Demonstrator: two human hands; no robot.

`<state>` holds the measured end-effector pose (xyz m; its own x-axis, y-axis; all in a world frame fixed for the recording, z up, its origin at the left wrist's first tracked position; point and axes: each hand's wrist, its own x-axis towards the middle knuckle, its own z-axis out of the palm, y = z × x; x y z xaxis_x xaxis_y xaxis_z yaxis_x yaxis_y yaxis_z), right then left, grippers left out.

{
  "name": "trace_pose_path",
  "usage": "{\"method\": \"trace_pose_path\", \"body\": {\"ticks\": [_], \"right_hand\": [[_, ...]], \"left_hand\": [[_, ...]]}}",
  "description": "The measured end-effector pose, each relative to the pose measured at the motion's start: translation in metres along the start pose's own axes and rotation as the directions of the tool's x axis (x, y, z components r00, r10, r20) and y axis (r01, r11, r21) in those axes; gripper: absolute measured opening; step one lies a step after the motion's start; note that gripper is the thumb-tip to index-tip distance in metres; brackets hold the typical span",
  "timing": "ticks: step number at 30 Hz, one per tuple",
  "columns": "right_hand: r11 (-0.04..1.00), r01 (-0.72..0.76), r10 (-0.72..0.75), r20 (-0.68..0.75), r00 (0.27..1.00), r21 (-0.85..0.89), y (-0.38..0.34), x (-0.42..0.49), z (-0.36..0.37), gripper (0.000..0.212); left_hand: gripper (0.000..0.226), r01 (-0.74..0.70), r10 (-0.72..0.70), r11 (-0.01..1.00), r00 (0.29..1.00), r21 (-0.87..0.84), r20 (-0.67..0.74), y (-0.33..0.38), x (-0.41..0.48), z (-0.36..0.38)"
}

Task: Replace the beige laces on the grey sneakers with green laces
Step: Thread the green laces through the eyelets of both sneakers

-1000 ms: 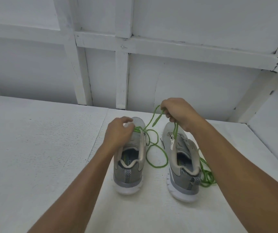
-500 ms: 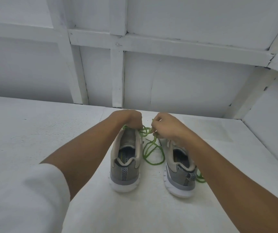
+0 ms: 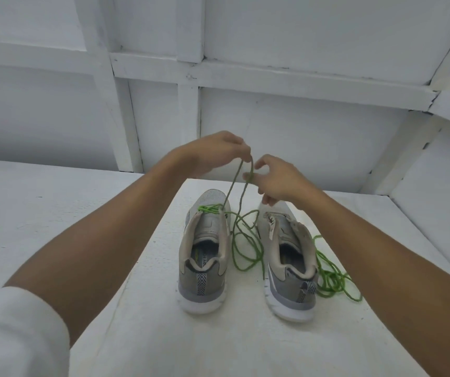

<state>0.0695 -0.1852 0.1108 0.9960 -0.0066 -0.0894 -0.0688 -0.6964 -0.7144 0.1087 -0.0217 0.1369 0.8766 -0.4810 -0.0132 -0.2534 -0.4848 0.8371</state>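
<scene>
Two grey sneakers stand heels toward me on the white surface, the left sneaker and the right sneaker. A green lace runs through the front eyelets of the left sneaker and rises in two strands to my hands. My left hand pinches the strands at the top, above the left shoe's toe. My right hand is beside it with its fingers curled round the same lace. The slack loops between the shoes. A second green lace lies piled to the right of the right sneaker.
The shoes stand on a white table whose far edge meets a white panelled wall. The wall's right part angles toward me along the table's right side. My white sleeve fills the lower left corner.
Both hands have risen from the left shoe's toe, drawing the green lace upward into two taut strands. The camera view has shifted a little.
</scene>
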Motion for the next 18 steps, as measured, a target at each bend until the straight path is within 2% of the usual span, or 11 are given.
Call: {"method": "trace_pose_path", "body": {"ticks": [2, 4, 7, 10, 12, 14, 16, 18], "right_hand": [[0.994, 0.004, -0.016, 0.107, 0.994, 0.111, 0.003, 0.010, 0.000, 0.016], [0.991, -0.053, 0.021, 0.242, 0.970, 0.125, 0.007, 0.014, 0.002, 0.022], [0.977, -0.200, 0.147, 0.443, 0.884, 0.075, 0.010, 0.012, 0.004, 0.028], [0.944, -0.308, 0.201, 0.537, 0.820, 0.117, 0.014, 0.013, 0.002, 0.035], [0.904, -0.357, 0.193, 0.521, 0.832, 0.236, 0.017, 0.014, -0.001, 0.031], [0.822, -0.373, 0.169, 0.443, 0.881, 0.430, 0.019, 0.017, -0.003, 0.023], [0.756, -0.298, 0.123, 0.321, 0.939, 0.583, 0.017, 0.020, -0.008, 0.013], [0.739, -0.189, 0.064, 0.212, 0.975, 0.646, 0.011, 0.021, -0.016, 0.009]], "left_hand": [[0.031, -0.049, 0.049, 0.998, 0.999, 0.031, 0.012, 0.005, -0.005, 0.003], [0.023, -0.064, 0.064, 0.997, 0.998, 0.043, -0.001, 0.004, -0.009, 0.005], [0.017, -0.052, 0.051, 0.998, 0.998, -0.018, -0.040, -0.002, -0.014, 0.006], [0.019, -0.075, 0.072, 0.995, 0.996, -0.072, -0.046, -0.005, -0.020, 0.006], [0.019, -0.096, 0.094, 0.991, 0.995, -0.089, -0.029, -0.008, -0.025, 0.005], [0.016, -0.112, 0.113, 0.989, 0.994, -0.094, 0.004, -0.015, -0.029, 0.003], [0.012, -0.100, 0.105, 0.991, 0.993, -0.083, 0.048, -0.027, -0.032, 0.002], [0.023, -0.067, 0.078, 0.992, 0.992, -0.109, 0.102, -0.038, -0.032, 0.003]]}}
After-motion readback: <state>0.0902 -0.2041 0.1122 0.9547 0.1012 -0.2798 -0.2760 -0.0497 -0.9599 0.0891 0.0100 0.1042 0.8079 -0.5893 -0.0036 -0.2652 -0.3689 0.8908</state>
